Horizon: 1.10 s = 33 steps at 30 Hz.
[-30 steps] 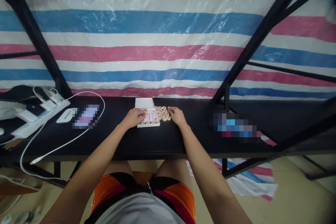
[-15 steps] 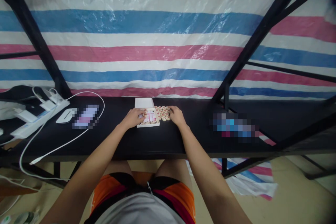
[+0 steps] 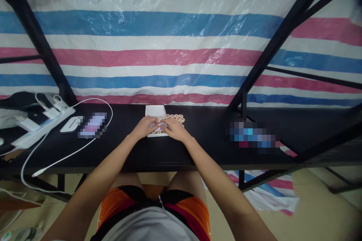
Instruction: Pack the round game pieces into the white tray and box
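Note:
A small white box (image 3: 158,131) with red-printed lining lies on the black table (image 3: 175,150), with round wooden game discs along its inside edge. My left hand (image 3: 144,127) grips the box's left side with curled fingers. My right hand (image 3: 173,130) lies over the box's right half with its fingers bent down into it; what they hold is hidden. A heap of several loose wooden discs (image 3: 177,118) sits just behind and right of my right hand.
A white lid (image 3: 155,110) lies behind the box. A power strip (image 3: 42,124) with chargers and white cables, a white mouse (image 3: 70,124) and a blurred phone (image 3: 92,125) are at the left. Another blurred item (image 3: 253,135) is at the right. Black frame bars and a striped tarp stand behind.
My right hand has moved left from the heap of loose discs to over the white box. My left hand has stayed on the box's left side.

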{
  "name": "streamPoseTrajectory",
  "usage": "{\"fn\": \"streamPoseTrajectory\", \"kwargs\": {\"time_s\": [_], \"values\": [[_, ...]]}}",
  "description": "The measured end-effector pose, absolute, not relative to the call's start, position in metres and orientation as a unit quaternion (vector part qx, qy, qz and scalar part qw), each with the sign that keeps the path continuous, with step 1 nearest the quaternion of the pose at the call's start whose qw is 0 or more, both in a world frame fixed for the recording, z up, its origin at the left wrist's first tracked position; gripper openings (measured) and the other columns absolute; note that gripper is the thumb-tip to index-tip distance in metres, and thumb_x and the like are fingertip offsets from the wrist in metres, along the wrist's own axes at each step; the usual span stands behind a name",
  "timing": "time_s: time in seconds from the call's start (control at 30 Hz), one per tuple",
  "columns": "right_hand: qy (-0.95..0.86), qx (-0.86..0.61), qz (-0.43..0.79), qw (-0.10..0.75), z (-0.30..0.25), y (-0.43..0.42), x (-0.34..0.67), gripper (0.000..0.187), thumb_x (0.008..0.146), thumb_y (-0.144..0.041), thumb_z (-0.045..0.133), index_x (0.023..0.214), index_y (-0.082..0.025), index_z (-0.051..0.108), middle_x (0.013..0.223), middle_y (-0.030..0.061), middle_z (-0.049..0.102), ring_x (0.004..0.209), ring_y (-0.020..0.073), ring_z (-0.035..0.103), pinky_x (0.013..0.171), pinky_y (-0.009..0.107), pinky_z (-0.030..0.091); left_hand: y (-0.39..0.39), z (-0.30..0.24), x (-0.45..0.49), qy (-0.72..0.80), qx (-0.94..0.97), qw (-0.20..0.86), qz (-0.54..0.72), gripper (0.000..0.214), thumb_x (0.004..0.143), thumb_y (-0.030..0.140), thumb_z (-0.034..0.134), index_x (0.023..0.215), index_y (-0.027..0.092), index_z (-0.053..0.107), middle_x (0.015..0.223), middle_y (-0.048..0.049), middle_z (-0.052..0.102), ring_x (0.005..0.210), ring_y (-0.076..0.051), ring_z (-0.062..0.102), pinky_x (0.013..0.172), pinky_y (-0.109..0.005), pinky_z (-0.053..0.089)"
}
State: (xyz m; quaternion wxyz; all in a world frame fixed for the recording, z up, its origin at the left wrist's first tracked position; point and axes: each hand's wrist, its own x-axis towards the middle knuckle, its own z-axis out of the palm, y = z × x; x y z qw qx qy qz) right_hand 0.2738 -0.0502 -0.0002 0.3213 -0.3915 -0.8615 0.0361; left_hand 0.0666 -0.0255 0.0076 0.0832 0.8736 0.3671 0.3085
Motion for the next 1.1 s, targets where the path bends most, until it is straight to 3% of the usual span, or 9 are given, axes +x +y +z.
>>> {"fn": "streamPoseTrajectory", "kwargs": {"time_s": [0.27,0.4,0.67,0.83,1.1], "values": [[-0.862,-0.367,0.058,0.346,-0.003,-0.050,0.270,0.025,0.089,-0.026,0.049,0.111,-0.022,0.060,0.106,0.0070,0.065,0.102,0.0200,0.057,0.092,0.036,0.043,-0.032,0.012,0.068,0.315,0.889,0.104,0.317,0.017,0.086,0.035,0.054,0.083,0.022,0.063,0.095,-0.0024,0.068,0.094,-0.018,0.058,0.088,-0.033,0.044],[-0.851,-0.383,0.056,0.354,0.001,-0.053,0.269,0.024,0.087,-0.024,0.048,0.108,-0.021,0.060,0.102,0.0066,0.065,0.099,0.0204,0.057,0.091,0.036,0.042,-0.034,0.012,0.069,0.319,0.883,0.108,0.327,0.017,0.086,0.035,0.054,0.092,0.022,0.064,0.099,-0.0031,0.068,0.097,-0.019,0.058,0.091,-0.033,0.044],[-0.675,-0.608,0.044,0.417,-0.001,-0.038,0.316,0.020,0.081,-0.027,0.050,0.097,-0.020,0.059,0.096,0.0059,0.063,0.092,0.0201,0.056,0.086,0.032,0.042,-0.022,0.004,0.062,0.410,0.860,0.066,0.297,0.029,0.088,0.032,0.048,0.108,0.020,0.064,0.110,-0.0066,0.065,0.102,-0.022,0.056,0.093,-0.037,0.043],[-0.571,-0.739,0.067,0.350,-0.009,-0.033,0.340,0.020,0.078,-0.033,0.053,0.092,-0.020,0.058,0.092,0.0069,0.063,0.087,0.0213,0.058,0.077,0.031,0.043,-0.019,0.001,0.060,0.419,0.867,0.070,0.261,0.035,0.088,0.038,0.048,0.115,0.022,0.063,0.122,-0.0052,0.062,0.112,-0.023,0.053,0.098,-0.038,0.040],[-0.575,-0.767,0.050,0.280,-0.008,-0.035,0.335,0.023,0.081,-0.041,0.051,0.085,-0.020,0.060,0.098,0.0087,0.061,0.094,0.0240,0.057,0.077,0.033,0.042,-0.021,0.003,0.060,0.431,0.871,0.066,0.227,0.039,0.088,0.043,0.045,0.117,0.024,0.063,0.127,-0.0027,0.059,0.115,-0.024,0.051,0.101,-0.039,0.038]]}}
